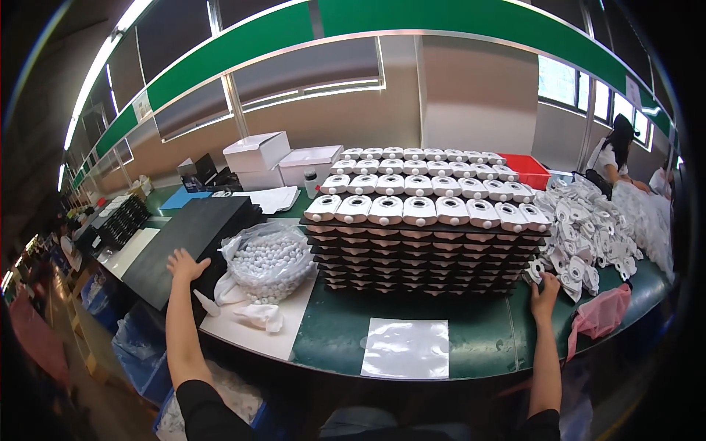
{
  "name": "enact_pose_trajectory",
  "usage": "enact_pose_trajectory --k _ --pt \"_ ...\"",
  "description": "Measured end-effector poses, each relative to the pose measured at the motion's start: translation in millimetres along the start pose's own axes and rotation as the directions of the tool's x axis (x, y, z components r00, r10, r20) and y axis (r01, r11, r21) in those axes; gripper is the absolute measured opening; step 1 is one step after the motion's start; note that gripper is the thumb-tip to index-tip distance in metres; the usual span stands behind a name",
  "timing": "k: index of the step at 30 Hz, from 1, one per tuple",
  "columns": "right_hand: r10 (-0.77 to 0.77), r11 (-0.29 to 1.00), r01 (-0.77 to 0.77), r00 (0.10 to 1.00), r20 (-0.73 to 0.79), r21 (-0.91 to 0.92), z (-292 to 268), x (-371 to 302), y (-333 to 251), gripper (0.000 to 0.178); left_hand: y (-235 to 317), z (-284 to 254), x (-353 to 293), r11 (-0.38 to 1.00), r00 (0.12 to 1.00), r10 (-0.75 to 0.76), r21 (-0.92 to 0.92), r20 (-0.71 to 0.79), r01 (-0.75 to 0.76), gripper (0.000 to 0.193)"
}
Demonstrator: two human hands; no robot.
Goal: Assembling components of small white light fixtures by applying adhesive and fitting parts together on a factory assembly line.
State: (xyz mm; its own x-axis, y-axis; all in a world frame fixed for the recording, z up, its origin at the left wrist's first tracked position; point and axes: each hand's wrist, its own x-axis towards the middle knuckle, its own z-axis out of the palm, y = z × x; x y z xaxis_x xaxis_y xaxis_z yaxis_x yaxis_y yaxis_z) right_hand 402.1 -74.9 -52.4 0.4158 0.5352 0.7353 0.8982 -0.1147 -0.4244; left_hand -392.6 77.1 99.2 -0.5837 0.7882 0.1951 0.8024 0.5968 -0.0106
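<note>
Across the glossy dark green tabletop (331, 327), the left grip (187, 266) spreads wide and empty over flat black trays (187, 231) at left. The right grip (544, 292), fingers curled, is beside a heap of white plastic ringed parts (588, 224) at right; I cannot tell whether it has hold of one. Beige partition panels (334, 114) under a green band (254, 45) line the far side.
</note>
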Motion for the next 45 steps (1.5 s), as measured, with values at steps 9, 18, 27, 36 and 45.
enact_pose_trajectory --k 9,18,27,36,45 --pt "0.002 1.0 -0.003 1.0 -0.02 -0.026 1 -2 6 0.031 -8 7 2 0.925 0.908 0.355 0.222 -0.223 -0.308 0.045" --pt "0.066 0.998 -0.066 0.997 -0.027 0.007 -3 1 -5 0.026 -39 -20 26 0.855 0.802 0.499 0.34 -0.329 -0.392 0.021" --pt "0.066 0.997 -0.063 0.997 -0.049 0.054 0 -4 -4 0.024 71 -183 -92 0.675 0.417 0.446 -0.008 -0.792 -0.738 0.024" --pt "0.087 0.995 -0.084 0.995 -0.055 0.06 2 -6 0 0.023 232 -157 -213 0.166 -0.096 0.526 0.213 -0.845 -0.963 0.034" --pt "0.071 0.993 -0.06 0.991 -0.112 0.097 1 -4 2 0.028 266 -131 -218 -0.026 -0.192 0.701 0.245 -0.687 -0.969 0.031"
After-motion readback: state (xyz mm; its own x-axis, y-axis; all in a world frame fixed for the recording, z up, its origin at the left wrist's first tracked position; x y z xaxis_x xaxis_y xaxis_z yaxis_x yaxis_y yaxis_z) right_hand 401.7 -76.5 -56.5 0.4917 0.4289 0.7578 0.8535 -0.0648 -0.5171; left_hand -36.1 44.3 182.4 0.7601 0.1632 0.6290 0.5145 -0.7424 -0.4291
